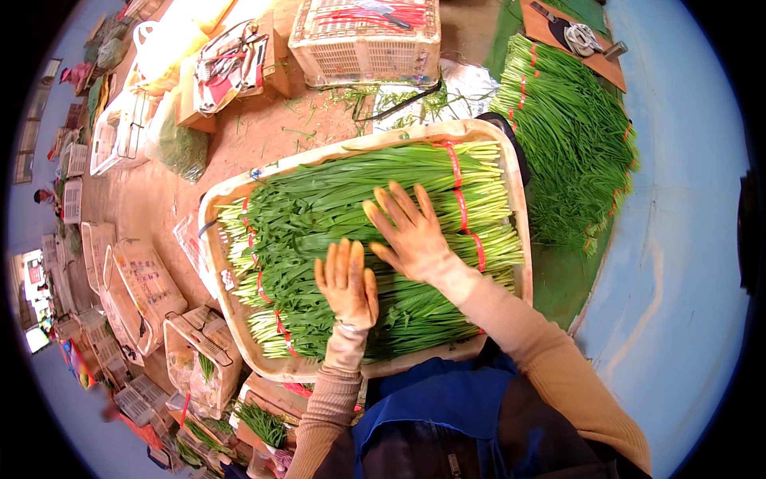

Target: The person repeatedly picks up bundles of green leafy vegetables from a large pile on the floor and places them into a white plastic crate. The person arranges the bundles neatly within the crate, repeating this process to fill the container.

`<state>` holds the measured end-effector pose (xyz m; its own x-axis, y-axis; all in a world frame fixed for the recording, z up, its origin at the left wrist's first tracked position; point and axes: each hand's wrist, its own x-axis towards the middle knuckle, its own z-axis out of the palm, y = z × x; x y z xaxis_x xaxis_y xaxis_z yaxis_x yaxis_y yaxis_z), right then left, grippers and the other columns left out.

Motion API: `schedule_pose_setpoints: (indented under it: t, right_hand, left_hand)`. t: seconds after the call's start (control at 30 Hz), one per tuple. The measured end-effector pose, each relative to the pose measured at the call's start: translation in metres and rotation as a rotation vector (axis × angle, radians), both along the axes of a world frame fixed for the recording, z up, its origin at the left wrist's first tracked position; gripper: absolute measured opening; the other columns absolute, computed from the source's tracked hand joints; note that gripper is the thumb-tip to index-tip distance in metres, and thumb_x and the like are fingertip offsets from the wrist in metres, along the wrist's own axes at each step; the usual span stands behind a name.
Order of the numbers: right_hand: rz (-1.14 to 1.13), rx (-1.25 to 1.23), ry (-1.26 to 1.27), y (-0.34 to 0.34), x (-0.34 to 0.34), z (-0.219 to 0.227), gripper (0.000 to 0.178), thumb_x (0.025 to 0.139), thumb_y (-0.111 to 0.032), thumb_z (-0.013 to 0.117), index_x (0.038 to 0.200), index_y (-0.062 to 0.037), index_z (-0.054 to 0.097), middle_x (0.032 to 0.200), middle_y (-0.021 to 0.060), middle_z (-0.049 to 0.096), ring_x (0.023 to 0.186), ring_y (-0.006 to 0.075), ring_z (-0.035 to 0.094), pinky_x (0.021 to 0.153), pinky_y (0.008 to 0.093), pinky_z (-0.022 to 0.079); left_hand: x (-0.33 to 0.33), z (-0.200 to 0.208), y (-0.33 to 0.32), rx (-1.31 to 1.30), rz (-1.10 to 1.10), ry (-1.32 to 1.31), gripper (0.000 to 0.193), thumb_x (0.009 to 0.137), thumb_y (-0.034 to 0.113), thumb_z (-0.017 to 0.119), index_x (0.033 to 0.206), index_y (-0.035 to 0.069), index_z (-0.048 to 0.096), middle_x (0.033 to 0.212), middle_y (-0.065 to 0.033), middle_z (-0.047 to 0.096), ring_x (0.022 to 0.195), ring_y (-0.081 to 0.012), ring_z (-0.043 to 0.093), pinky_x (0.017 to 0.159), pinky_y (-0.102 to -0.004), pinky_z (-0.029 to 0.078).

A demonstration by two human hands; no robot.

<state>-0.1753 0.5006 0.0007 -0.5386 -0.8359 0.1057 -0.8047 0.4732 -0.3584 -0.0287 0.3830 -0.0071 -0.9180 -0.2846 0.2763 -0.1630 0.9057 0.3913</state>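
Observation:
A cream plastic crate (520,199) in front of me is filled with bundles of garlic chives (311,195). Red bands (463,209) tie the bundles, and their pale stem ends point to the left and right sides. My left hand (347,287), in a stained pale glove, lies flat on the leaves near the middle, its fingers stretched out. Farther right and a little higher, my right hand (415,238), gloved too, rests on the chives with its fingers spread. Neither hand holds anything. The leaves under both palms are hidden.
More banded chives (558,144) lie on green sheeting at the right, beside a blue wall (678,239). Beyond my crate stands an upturned crate (363,56) with red ties and a knife (383,11). A cardboard box (275,60) and several crates (144,279) fill the left.

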Motion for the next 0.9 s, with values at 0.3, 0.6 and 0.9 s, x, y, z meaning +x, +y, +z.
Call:
schedule_pose_setpoints:
  t: [0.3,0.6,0.9]
  right_hand:
    - [0.054,0.278,0.041,-0.054,-0.047,-0.049,0.063,0.093,-0.052,0.045,0.148,-0.022,0.035,0.158,0.0064,0.027,0.147,0.0345,0.015,0.114,0.0641,0.002]
    - [0.041,0.328,0.02,-0.055,-0.042,-0.079,0.063,0.09,-0.05,0.049,0.146,-0.0224,0.04,0.157,0.0062,0.029,0.146,0.0376,0.017,0.11,0.0693,0.0]
    - [0.039,0.3,0.056,-0.065,-0.045,-0.095,0.061,0.088,-0.047,0.054,0.143,-0.0229,0.043,0.153,0.0056,0.035,0.143,0.0336,0.023,0.11,0.0685,0.005]
  left_hand:
    - [-0.102,-0.059,-0.071,-0.069,0.125,-0.13,0.047,0.099,0.03,0.044,0.145,0.021,0.043,0.148,-0.004,0.044,0.139,-0.0281,0.036,0.115,-0.0572,0.009]
    - [-0.102,-0.098,-0.069,-0.059,0.161,-0.087,0.045,0.096,0.028,0.049,0.14,0.017,0.052,0.142,-0.004,0.051,0.136,-0.026,0.041,0.114,-0.0564,0.012]
    - [-0.104,-0.12,-0.075,-0.094,0.185,-0.048,0.043,0.094,0.029,0.051,0.134,0.015,0.056,0.137,-0.0032,0.054,0.131,-0.0263,0.045,0.111,-0.059,0.013]
